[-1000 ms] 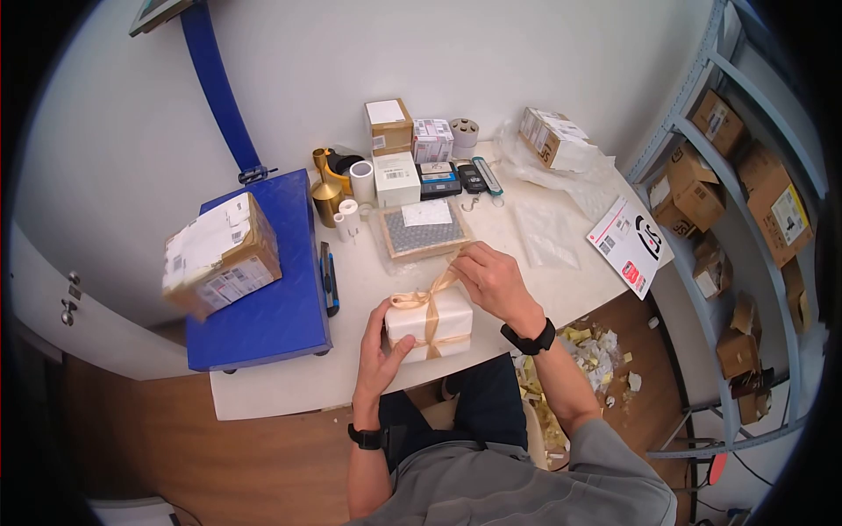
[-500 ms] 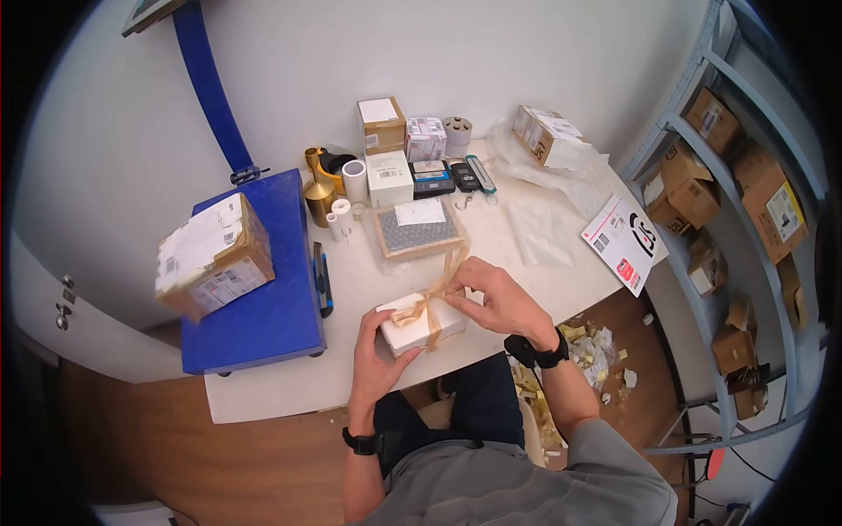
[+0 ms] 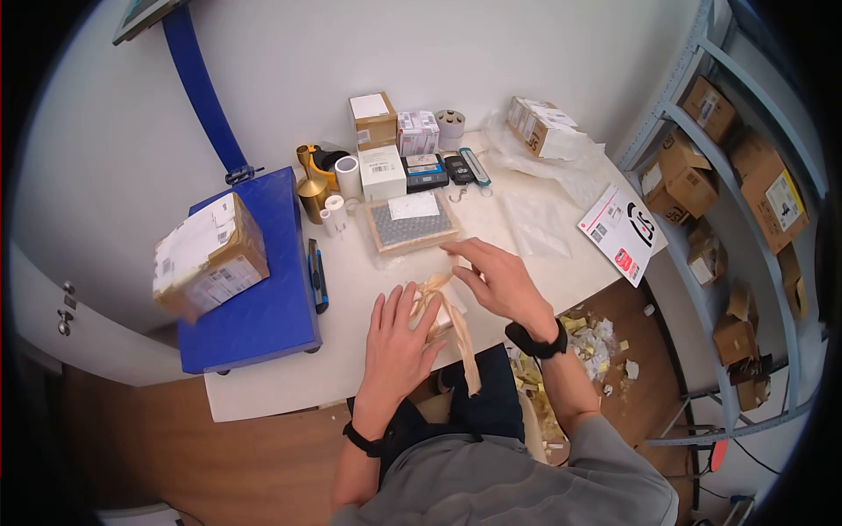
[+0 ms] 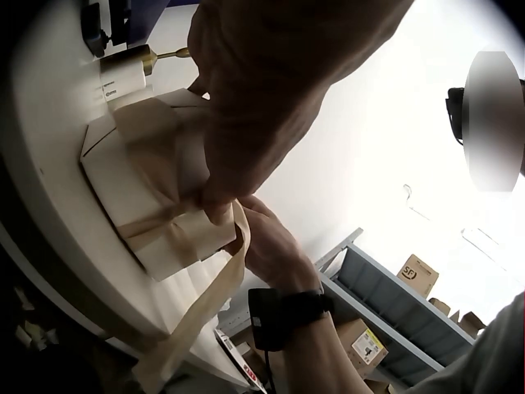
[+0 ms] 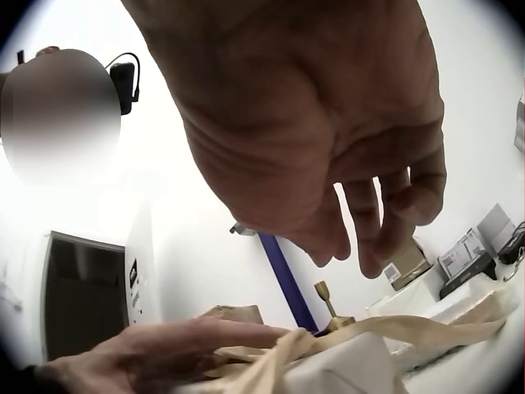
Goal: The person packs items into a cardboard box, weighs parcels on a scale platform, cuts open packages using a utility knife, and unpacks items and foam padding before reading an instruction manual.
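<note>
A small white box (image 4: 111,176) tied with a cream ribbon (image 3: 467,355) is at the table's front edge, partly covered by my left hand. My left hand (image 3: 395,346) lies over the box's left side and top, fairly straight fingers touching the ribbon near the bow. One long ribbon tail drops from the bow toward my lap. My right hand (image 3: 502,282) hovers just beyond the box's right side. In the right wrist view, that right hand (image 5: 328,139) has loosely bent fingers with nothing between them, above the ribbon (image 5: 410,330).
Behind the box lies a bubble-wrapped frame (image 3: 412,226). A blue platform scale (image 3: 263,307) carries a taped parcel (image 3: 210,254), with a utility knife (image 3: 317,276) alongside. Boxes, tape rolls and a brass bottle (image 3: 313,197) line the back. A white envelope (image 3: 621,232) overhangs the right edge, near shelving (image 3: 675,118).
My left hand has moved from gripping the box's side to lying over its top. My right hand has let go of the ribbon, and a tail now hangs in front of the box.
</note>
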The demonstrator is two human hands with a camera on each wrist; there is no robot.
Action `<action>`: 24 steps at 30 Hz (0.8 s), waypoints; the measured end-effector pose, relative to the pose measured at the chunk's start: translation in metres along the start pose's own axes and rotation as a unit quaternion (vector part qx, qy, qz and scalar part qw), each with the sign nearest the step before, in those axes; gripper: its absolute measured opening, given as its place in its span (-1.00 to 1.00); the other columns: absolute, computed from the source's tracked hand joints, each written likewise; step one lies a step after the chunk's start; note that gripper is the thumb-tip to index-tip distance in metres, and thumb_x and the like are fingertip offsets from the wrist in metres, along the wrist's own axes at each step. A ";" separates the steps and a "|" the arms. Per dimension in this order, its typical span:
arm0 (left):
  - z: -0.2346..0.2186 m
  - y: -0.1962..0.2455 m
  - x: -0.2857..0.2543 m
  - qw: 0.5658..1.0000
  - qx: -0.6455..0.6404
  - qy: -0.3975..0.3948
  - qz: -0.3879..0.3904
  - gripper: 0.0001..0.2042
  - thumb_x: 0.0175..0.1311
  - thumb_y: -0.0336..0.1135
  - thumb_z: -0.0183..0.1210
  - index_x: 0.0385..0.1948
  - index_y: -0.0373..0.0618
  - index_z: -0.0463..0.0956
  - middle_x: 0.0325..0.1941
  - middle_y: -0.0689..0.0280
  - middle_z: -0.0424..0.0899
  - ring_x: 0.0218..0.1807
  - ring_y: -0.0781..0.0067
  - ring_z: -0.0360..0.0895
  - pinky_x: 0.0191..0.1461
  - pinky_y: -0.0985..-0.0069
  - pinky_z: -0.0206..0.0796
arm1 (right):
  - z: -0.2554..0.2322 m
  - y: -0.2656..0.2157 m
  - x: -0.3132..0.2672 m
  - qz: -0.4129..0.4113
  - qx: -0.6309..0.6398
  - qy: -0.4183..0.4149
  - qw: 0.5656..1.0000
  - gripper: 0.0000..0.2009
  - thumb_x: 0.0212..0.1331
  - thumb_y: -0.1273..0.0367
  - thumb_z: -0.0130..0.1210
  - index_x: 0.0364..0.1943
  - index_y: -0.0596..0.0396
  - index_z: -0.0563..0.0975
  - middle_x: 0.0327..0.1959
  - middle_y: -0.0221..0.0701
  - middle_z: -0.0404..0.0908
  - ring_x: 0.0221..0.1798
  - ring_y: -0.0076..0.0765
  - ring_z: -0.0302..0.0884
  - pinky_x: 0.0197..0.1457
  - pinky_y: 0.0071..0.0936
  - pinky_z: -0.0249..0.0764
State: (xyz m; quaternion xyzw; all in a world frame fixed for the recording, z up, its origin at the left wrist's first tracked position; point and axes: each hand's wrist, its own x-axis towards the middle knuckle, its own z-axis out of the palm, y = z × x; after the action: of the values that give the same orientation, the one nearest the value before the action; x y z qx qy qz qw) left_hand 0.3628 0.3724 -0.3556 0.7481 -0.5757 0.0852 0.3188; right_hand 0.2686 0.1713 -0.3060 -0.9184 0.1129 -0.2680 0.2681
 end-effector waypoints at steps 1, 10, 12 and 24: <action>0.009 -0.004 0.002 1.000 0.008 -0.001 -0.005 -0.35 0.12 -0.26 0.44 0.33 0.00 0.50 0.43 -0.10 0.36 0.45 -0.21 0.26 0.55 -0.06 0.06 | 0.012 0.020 0.004 -0.001 0.000 0.005 1.000 -0.79 0.37 0.33 0.23 -0.06 0.16 0.70 -0.19 -0.15 0.74 -0.28 -0.17 0.68 -0.19 -0.32 0.56; 0.015 -0.009 0.002 0.999 0.044 -0.005 -0.002 -0.44 0.12 -0.23 0.43 0.26 0.09 0.59 0.34 0.00 0.42 0.29 -0.07 0.35 0.39 0.05 0.19 | 0.011 0.042 0.012 -0.073 0.020 -0.005 0.997 -0.85 0.32 0.44 0.23 -0.34 0.23 0.52 -0.42 -0.13 0.46 -0.35 0.04 0.45 -0.26 -0.18 0.39; 0.014 -0.008 0.001 0.999 0.041 -0.003 -0.004 -0.44 0.12 -0.24 0.43 0.25 0.10 0.59 0.32 0.01 0.43 0.28 -0.08 0.34 0.39 0.05 0.19 | -0.017 0.059 0.015 -0.041 -0.034 0.171 0.984 -0.85 0.37 0.46 0.19 -0.33 0.22 0.48 -0.45 -0.17 0.40 -0.44 -0.09 0.38 -0.33 -0.27 0.36; 0.013 -0.008 -0.001 1.000 0.008 0.012 0.013 -0.35 -0.01 -0.31 0.50 0.23 -0.08 0.51 0.28 -0.02 0.45 0.26 -0.11 0.36 0.34 0.03 0.22 | -0.022 0.029 -0.043 0.112 -0.097 0.319 0.936 -0.82 0.26 0.46 0.28 -0.11 0.17 0.58 -0.11 -0.18 0.64 -0.11 0.00 0.64 -0.10 -0.23 0.58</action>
State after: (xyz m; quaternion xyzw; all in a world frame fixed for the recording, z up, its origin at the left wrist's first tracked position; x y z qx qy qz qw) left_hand 0.3665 0.3671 -0.3695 0.7417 -0.5810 0.1032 0.3189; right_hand 0.2188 0.1530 -0.3249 -0.7876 0.3204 -0.5029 0.1555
